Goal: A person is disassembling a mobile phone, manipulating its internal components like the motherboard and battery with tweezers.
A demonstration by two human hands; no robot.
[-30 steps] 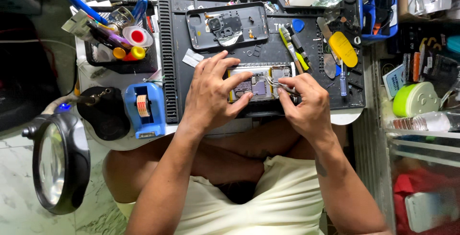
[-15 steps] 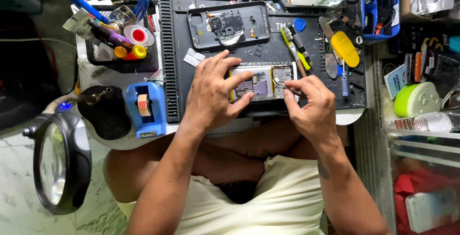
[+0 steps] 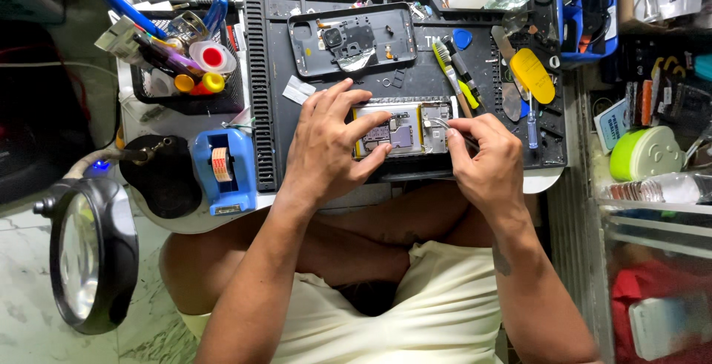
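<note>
Tweezers [image 3: 451, 128] pinched in the right hand [image 3: 486, 162] probe the opened phone [image 3: 404, 128]; left hand [image 3: 326, 145], fingers spread, steadies it on the counter mat [image 3: 415, 82], mid-disassembly; next lift needs delicacy

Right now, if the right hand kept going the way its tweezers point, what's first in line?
The right hand aims its tweezers up-left; their tip already looks to be on the opened phone. Beyond it, likely the left hand's fingers; depth unclear.
</note>
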